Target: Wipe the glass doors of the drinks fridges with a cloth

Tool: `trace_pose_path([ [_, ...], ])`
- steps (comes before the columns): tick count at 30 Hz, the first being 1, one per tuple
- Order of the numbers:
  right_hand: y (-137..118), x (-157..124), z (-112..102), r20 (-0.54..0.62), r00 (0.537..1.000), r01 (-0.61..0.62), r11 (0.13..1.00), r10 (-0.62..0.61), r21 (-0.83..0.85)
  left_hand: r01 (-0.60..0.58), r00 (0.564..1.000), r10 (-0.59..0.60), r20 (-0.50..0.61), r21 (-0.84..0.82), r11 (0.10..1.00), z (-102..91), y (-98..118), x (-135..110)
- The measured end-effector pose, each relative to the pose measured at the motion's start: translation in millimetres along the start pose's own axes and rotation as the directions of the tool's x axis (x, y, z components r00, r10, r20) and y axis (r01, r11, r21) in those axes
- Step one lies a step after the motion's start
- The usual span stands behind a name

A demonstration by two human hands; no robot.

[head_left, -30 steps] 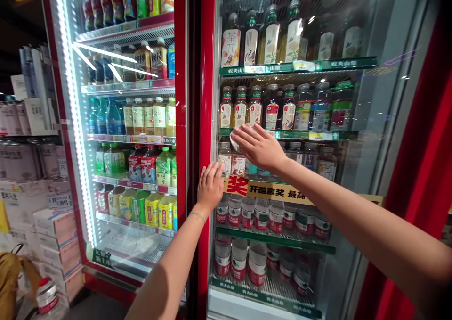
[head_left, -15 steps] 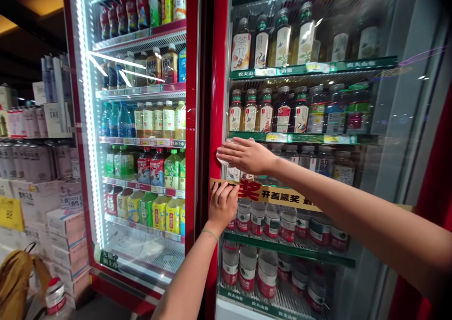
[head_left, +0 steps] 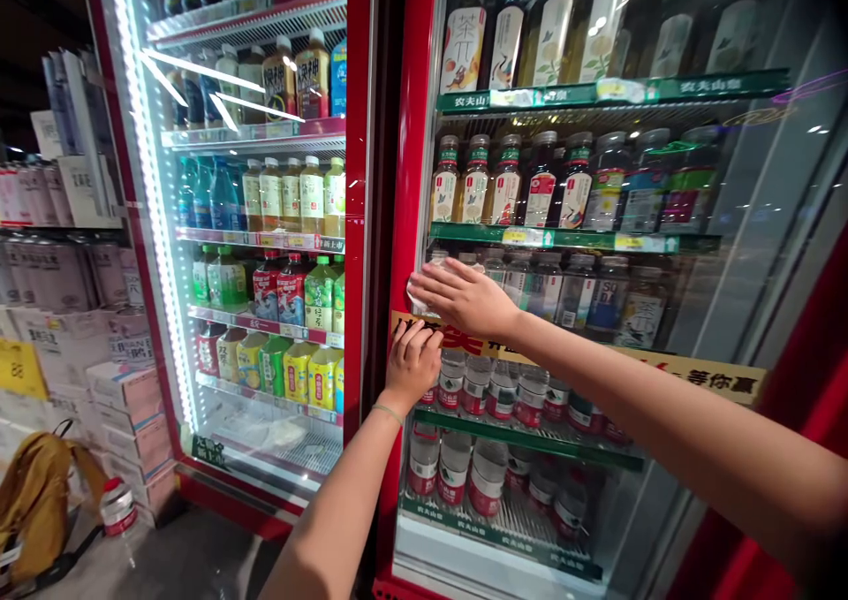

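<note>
At the center of the frame, the right hand (head_left: 470,300) lies flat over a white cloth (head_left: 416,298) against a fridge door (head_left: 414,167) with a red frame. Just below and to its left, the left hand (head_left: 414,363) rests on the door, fingertips over the left end of a yellow banner (head_left: 719,377). Bottles line the shelves behind the glass. Another drinks fridge (head_left: 359,167) fills the left-center; at lower left are a brown backpack (head_left: 36,485), a red-capped bottle (head_left: 117,510) and stacked boxes (head_left: 129,419).
</note>
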State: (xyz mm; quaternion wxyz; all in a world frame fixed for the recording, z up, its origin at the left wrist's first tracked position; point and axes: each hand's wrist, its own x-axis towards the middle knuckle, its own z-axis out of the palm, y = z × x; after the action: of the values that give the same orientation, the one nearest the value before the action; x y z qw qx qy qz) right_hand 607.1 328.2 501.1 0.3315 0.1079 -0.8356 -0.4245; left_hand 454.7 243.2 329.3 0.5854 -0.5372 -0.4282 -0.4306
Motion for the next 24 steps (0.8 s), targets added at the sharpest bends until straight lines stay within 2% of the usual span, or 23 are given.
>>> trace_pose_path([
  [2,-3,-5,0,0.036,0.996,0.082,0.996,-0.083,0.019,0.008,1.0,-0.008,0.007,-0.008,1.0,0.7,0,-1],
  [3,-4,-6,0,0.036,0.996,0.083,0.996,-0.083,0.021,0.012,1.0,-0.012,0.007,-0.012,1.0,1.1,0,-1],
  [7,-12,-6,4,-0.052,0.993,-0.11,0.994,0.109,-0.004,0.012,1.0,-0.012,-0.01,-0.023,1.0,1.6,0,-2],
  [9,-14,-9,5,-0.031,0.998,-0.052,0.999,0.052,0.006,0.008,1.0,-0.008,-0.015,-0.019,1.0,1.4,0,-2],
  [12,-8,-19,2,0.048,0.992,0.118,0.992,-0.119,0.035,0.013,1.0,-0.013,-0.022,-0.014,1.0,1.2,0,-1],
  [15,0,-28,-3,0.075,0.983,0.164,0.985,-0.168,0.058,0.014,1.0,-0.014,-0.023,-0.014,1.0,1.4,0,-1],
  [24,-11,-7,6,-0.027,0.998,0.051,0.999,-0.051,0.002,0.023,1.0,-0.023,-0.007,-0.007,1.0,1.8,-1,-2],
])
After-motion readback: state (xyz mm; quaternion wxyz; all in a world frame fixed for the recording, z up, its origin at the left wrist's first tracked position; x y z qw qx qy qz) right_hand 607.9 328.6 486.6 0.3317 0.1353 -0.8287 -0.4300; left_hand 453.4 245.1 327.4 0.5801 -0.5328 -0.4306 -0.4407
